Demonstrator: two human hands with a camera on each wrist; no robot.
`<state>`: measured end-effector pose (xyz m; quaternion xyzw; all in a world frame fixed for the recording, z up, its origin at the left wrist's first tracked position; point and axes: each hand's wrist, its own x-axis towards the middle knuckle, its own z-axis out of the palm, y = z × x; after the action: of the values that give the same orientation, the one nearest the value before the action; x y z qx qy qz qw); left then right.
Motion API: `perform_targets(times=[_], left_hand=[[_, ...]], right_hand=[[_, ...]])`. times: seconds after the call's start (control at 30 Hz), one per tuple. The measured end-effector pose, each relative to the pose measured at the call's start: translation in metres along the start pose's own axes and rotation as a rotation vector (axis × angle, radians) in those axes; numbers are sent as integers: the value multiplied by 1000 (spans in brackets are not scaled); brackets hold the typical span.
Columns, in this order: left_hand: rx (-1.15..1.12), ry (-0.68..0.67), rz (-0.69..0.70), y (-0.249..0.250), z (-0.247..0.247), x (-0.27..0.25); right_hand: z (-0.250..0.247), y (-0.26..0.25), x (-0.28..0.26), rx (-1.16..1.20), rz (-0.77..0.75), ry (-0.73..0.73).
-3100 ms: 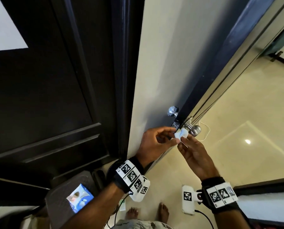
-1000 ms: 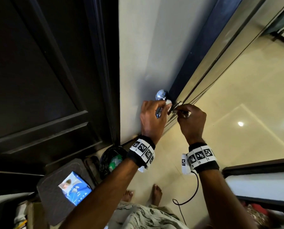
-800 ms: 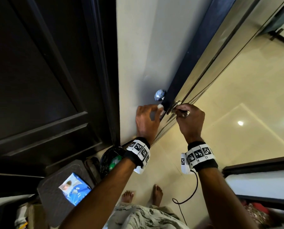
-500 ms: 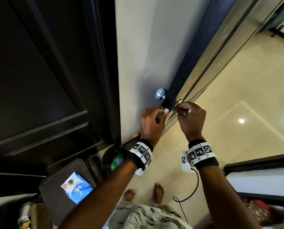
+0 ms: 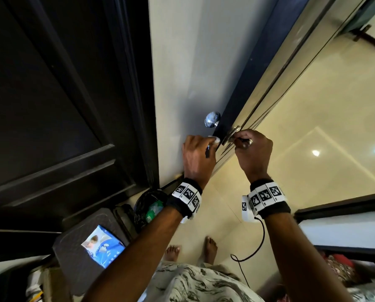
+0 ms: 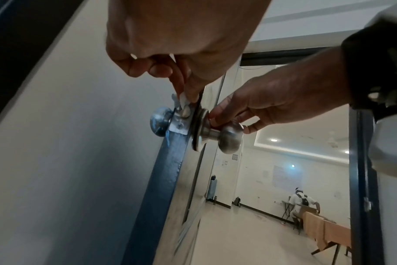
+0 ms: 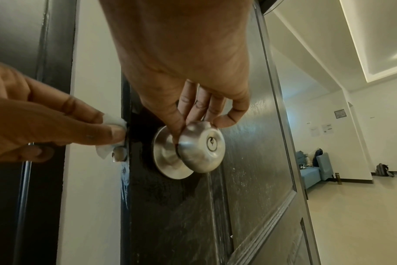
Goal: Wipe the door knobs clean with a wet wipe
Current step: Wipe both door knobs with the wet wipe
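The door stands open and I see it edge-on. My right hand (image 5: pixel 243 141) grips the steel outer knob (image 7: pixel 201 147) with the keyhole, fingers curled over its top. My left hand (image 5: pixel 206 144) pinches a small white wet wipe (image 7: pixel 112 122) and presses it against the door's edge, right at the latch bolt (image 6: pixel 185 111). The shiny inner knob (image 5: pixel 212 119) sticks out just beyond the left hand's fingers, untouched. In the left wrist view the wipe (image 6: pixel 181 97) lies between the thumb and the latch plate.
A dark panelled door (image 5: pixel 51 105) fills the left. On the floor are a dark stool with a blue wipe pack (image 5: pixel 102 247) and a black bin (image 5: pixel 149 208). My bare feet (image 5: pixel 210 247) and a cable (image 5: pixel 254 243) are below. Through the doorway a person (image 6: pixel 299 199) sits at a table.
Three seconds ago both hands held the wipe at the outer knob. Since then the right hand took the knob, and the left hand has been rubbing the wipe along the door edge by the latch.
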<state>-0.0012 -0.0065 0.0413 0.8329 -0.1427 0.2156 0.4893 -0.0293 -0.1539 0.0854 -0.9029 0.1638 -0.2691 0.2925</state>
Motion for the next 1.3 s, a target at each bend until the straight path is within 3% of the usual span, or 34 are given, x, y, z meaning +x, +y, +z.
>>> perform_targets(times=[0.2, 0.27, 0.63, 0.83, 1.1, 1.3], left_hand=[[240, -50, 329, -5, 0, -10], [285, -69, 367, -11, -1, -11], [312, -193, 237, -37, -8, -32], [233, -151, 193, -21, -20, -27], [249, -137, 55, -34, 3, -28], [260, -194, 107, -34, 6, -35]], right_hand=[[2, -3, 0, -20, 1, -2], [3, -3, 1, -18, 10, -8], [3, -6, 1, 34, 42, -1], [0, -5, -1, 10, 47, -15], [-3, -3, -5, 30, 42, -5], [-4, -7, -7, 28, 44, 9]])
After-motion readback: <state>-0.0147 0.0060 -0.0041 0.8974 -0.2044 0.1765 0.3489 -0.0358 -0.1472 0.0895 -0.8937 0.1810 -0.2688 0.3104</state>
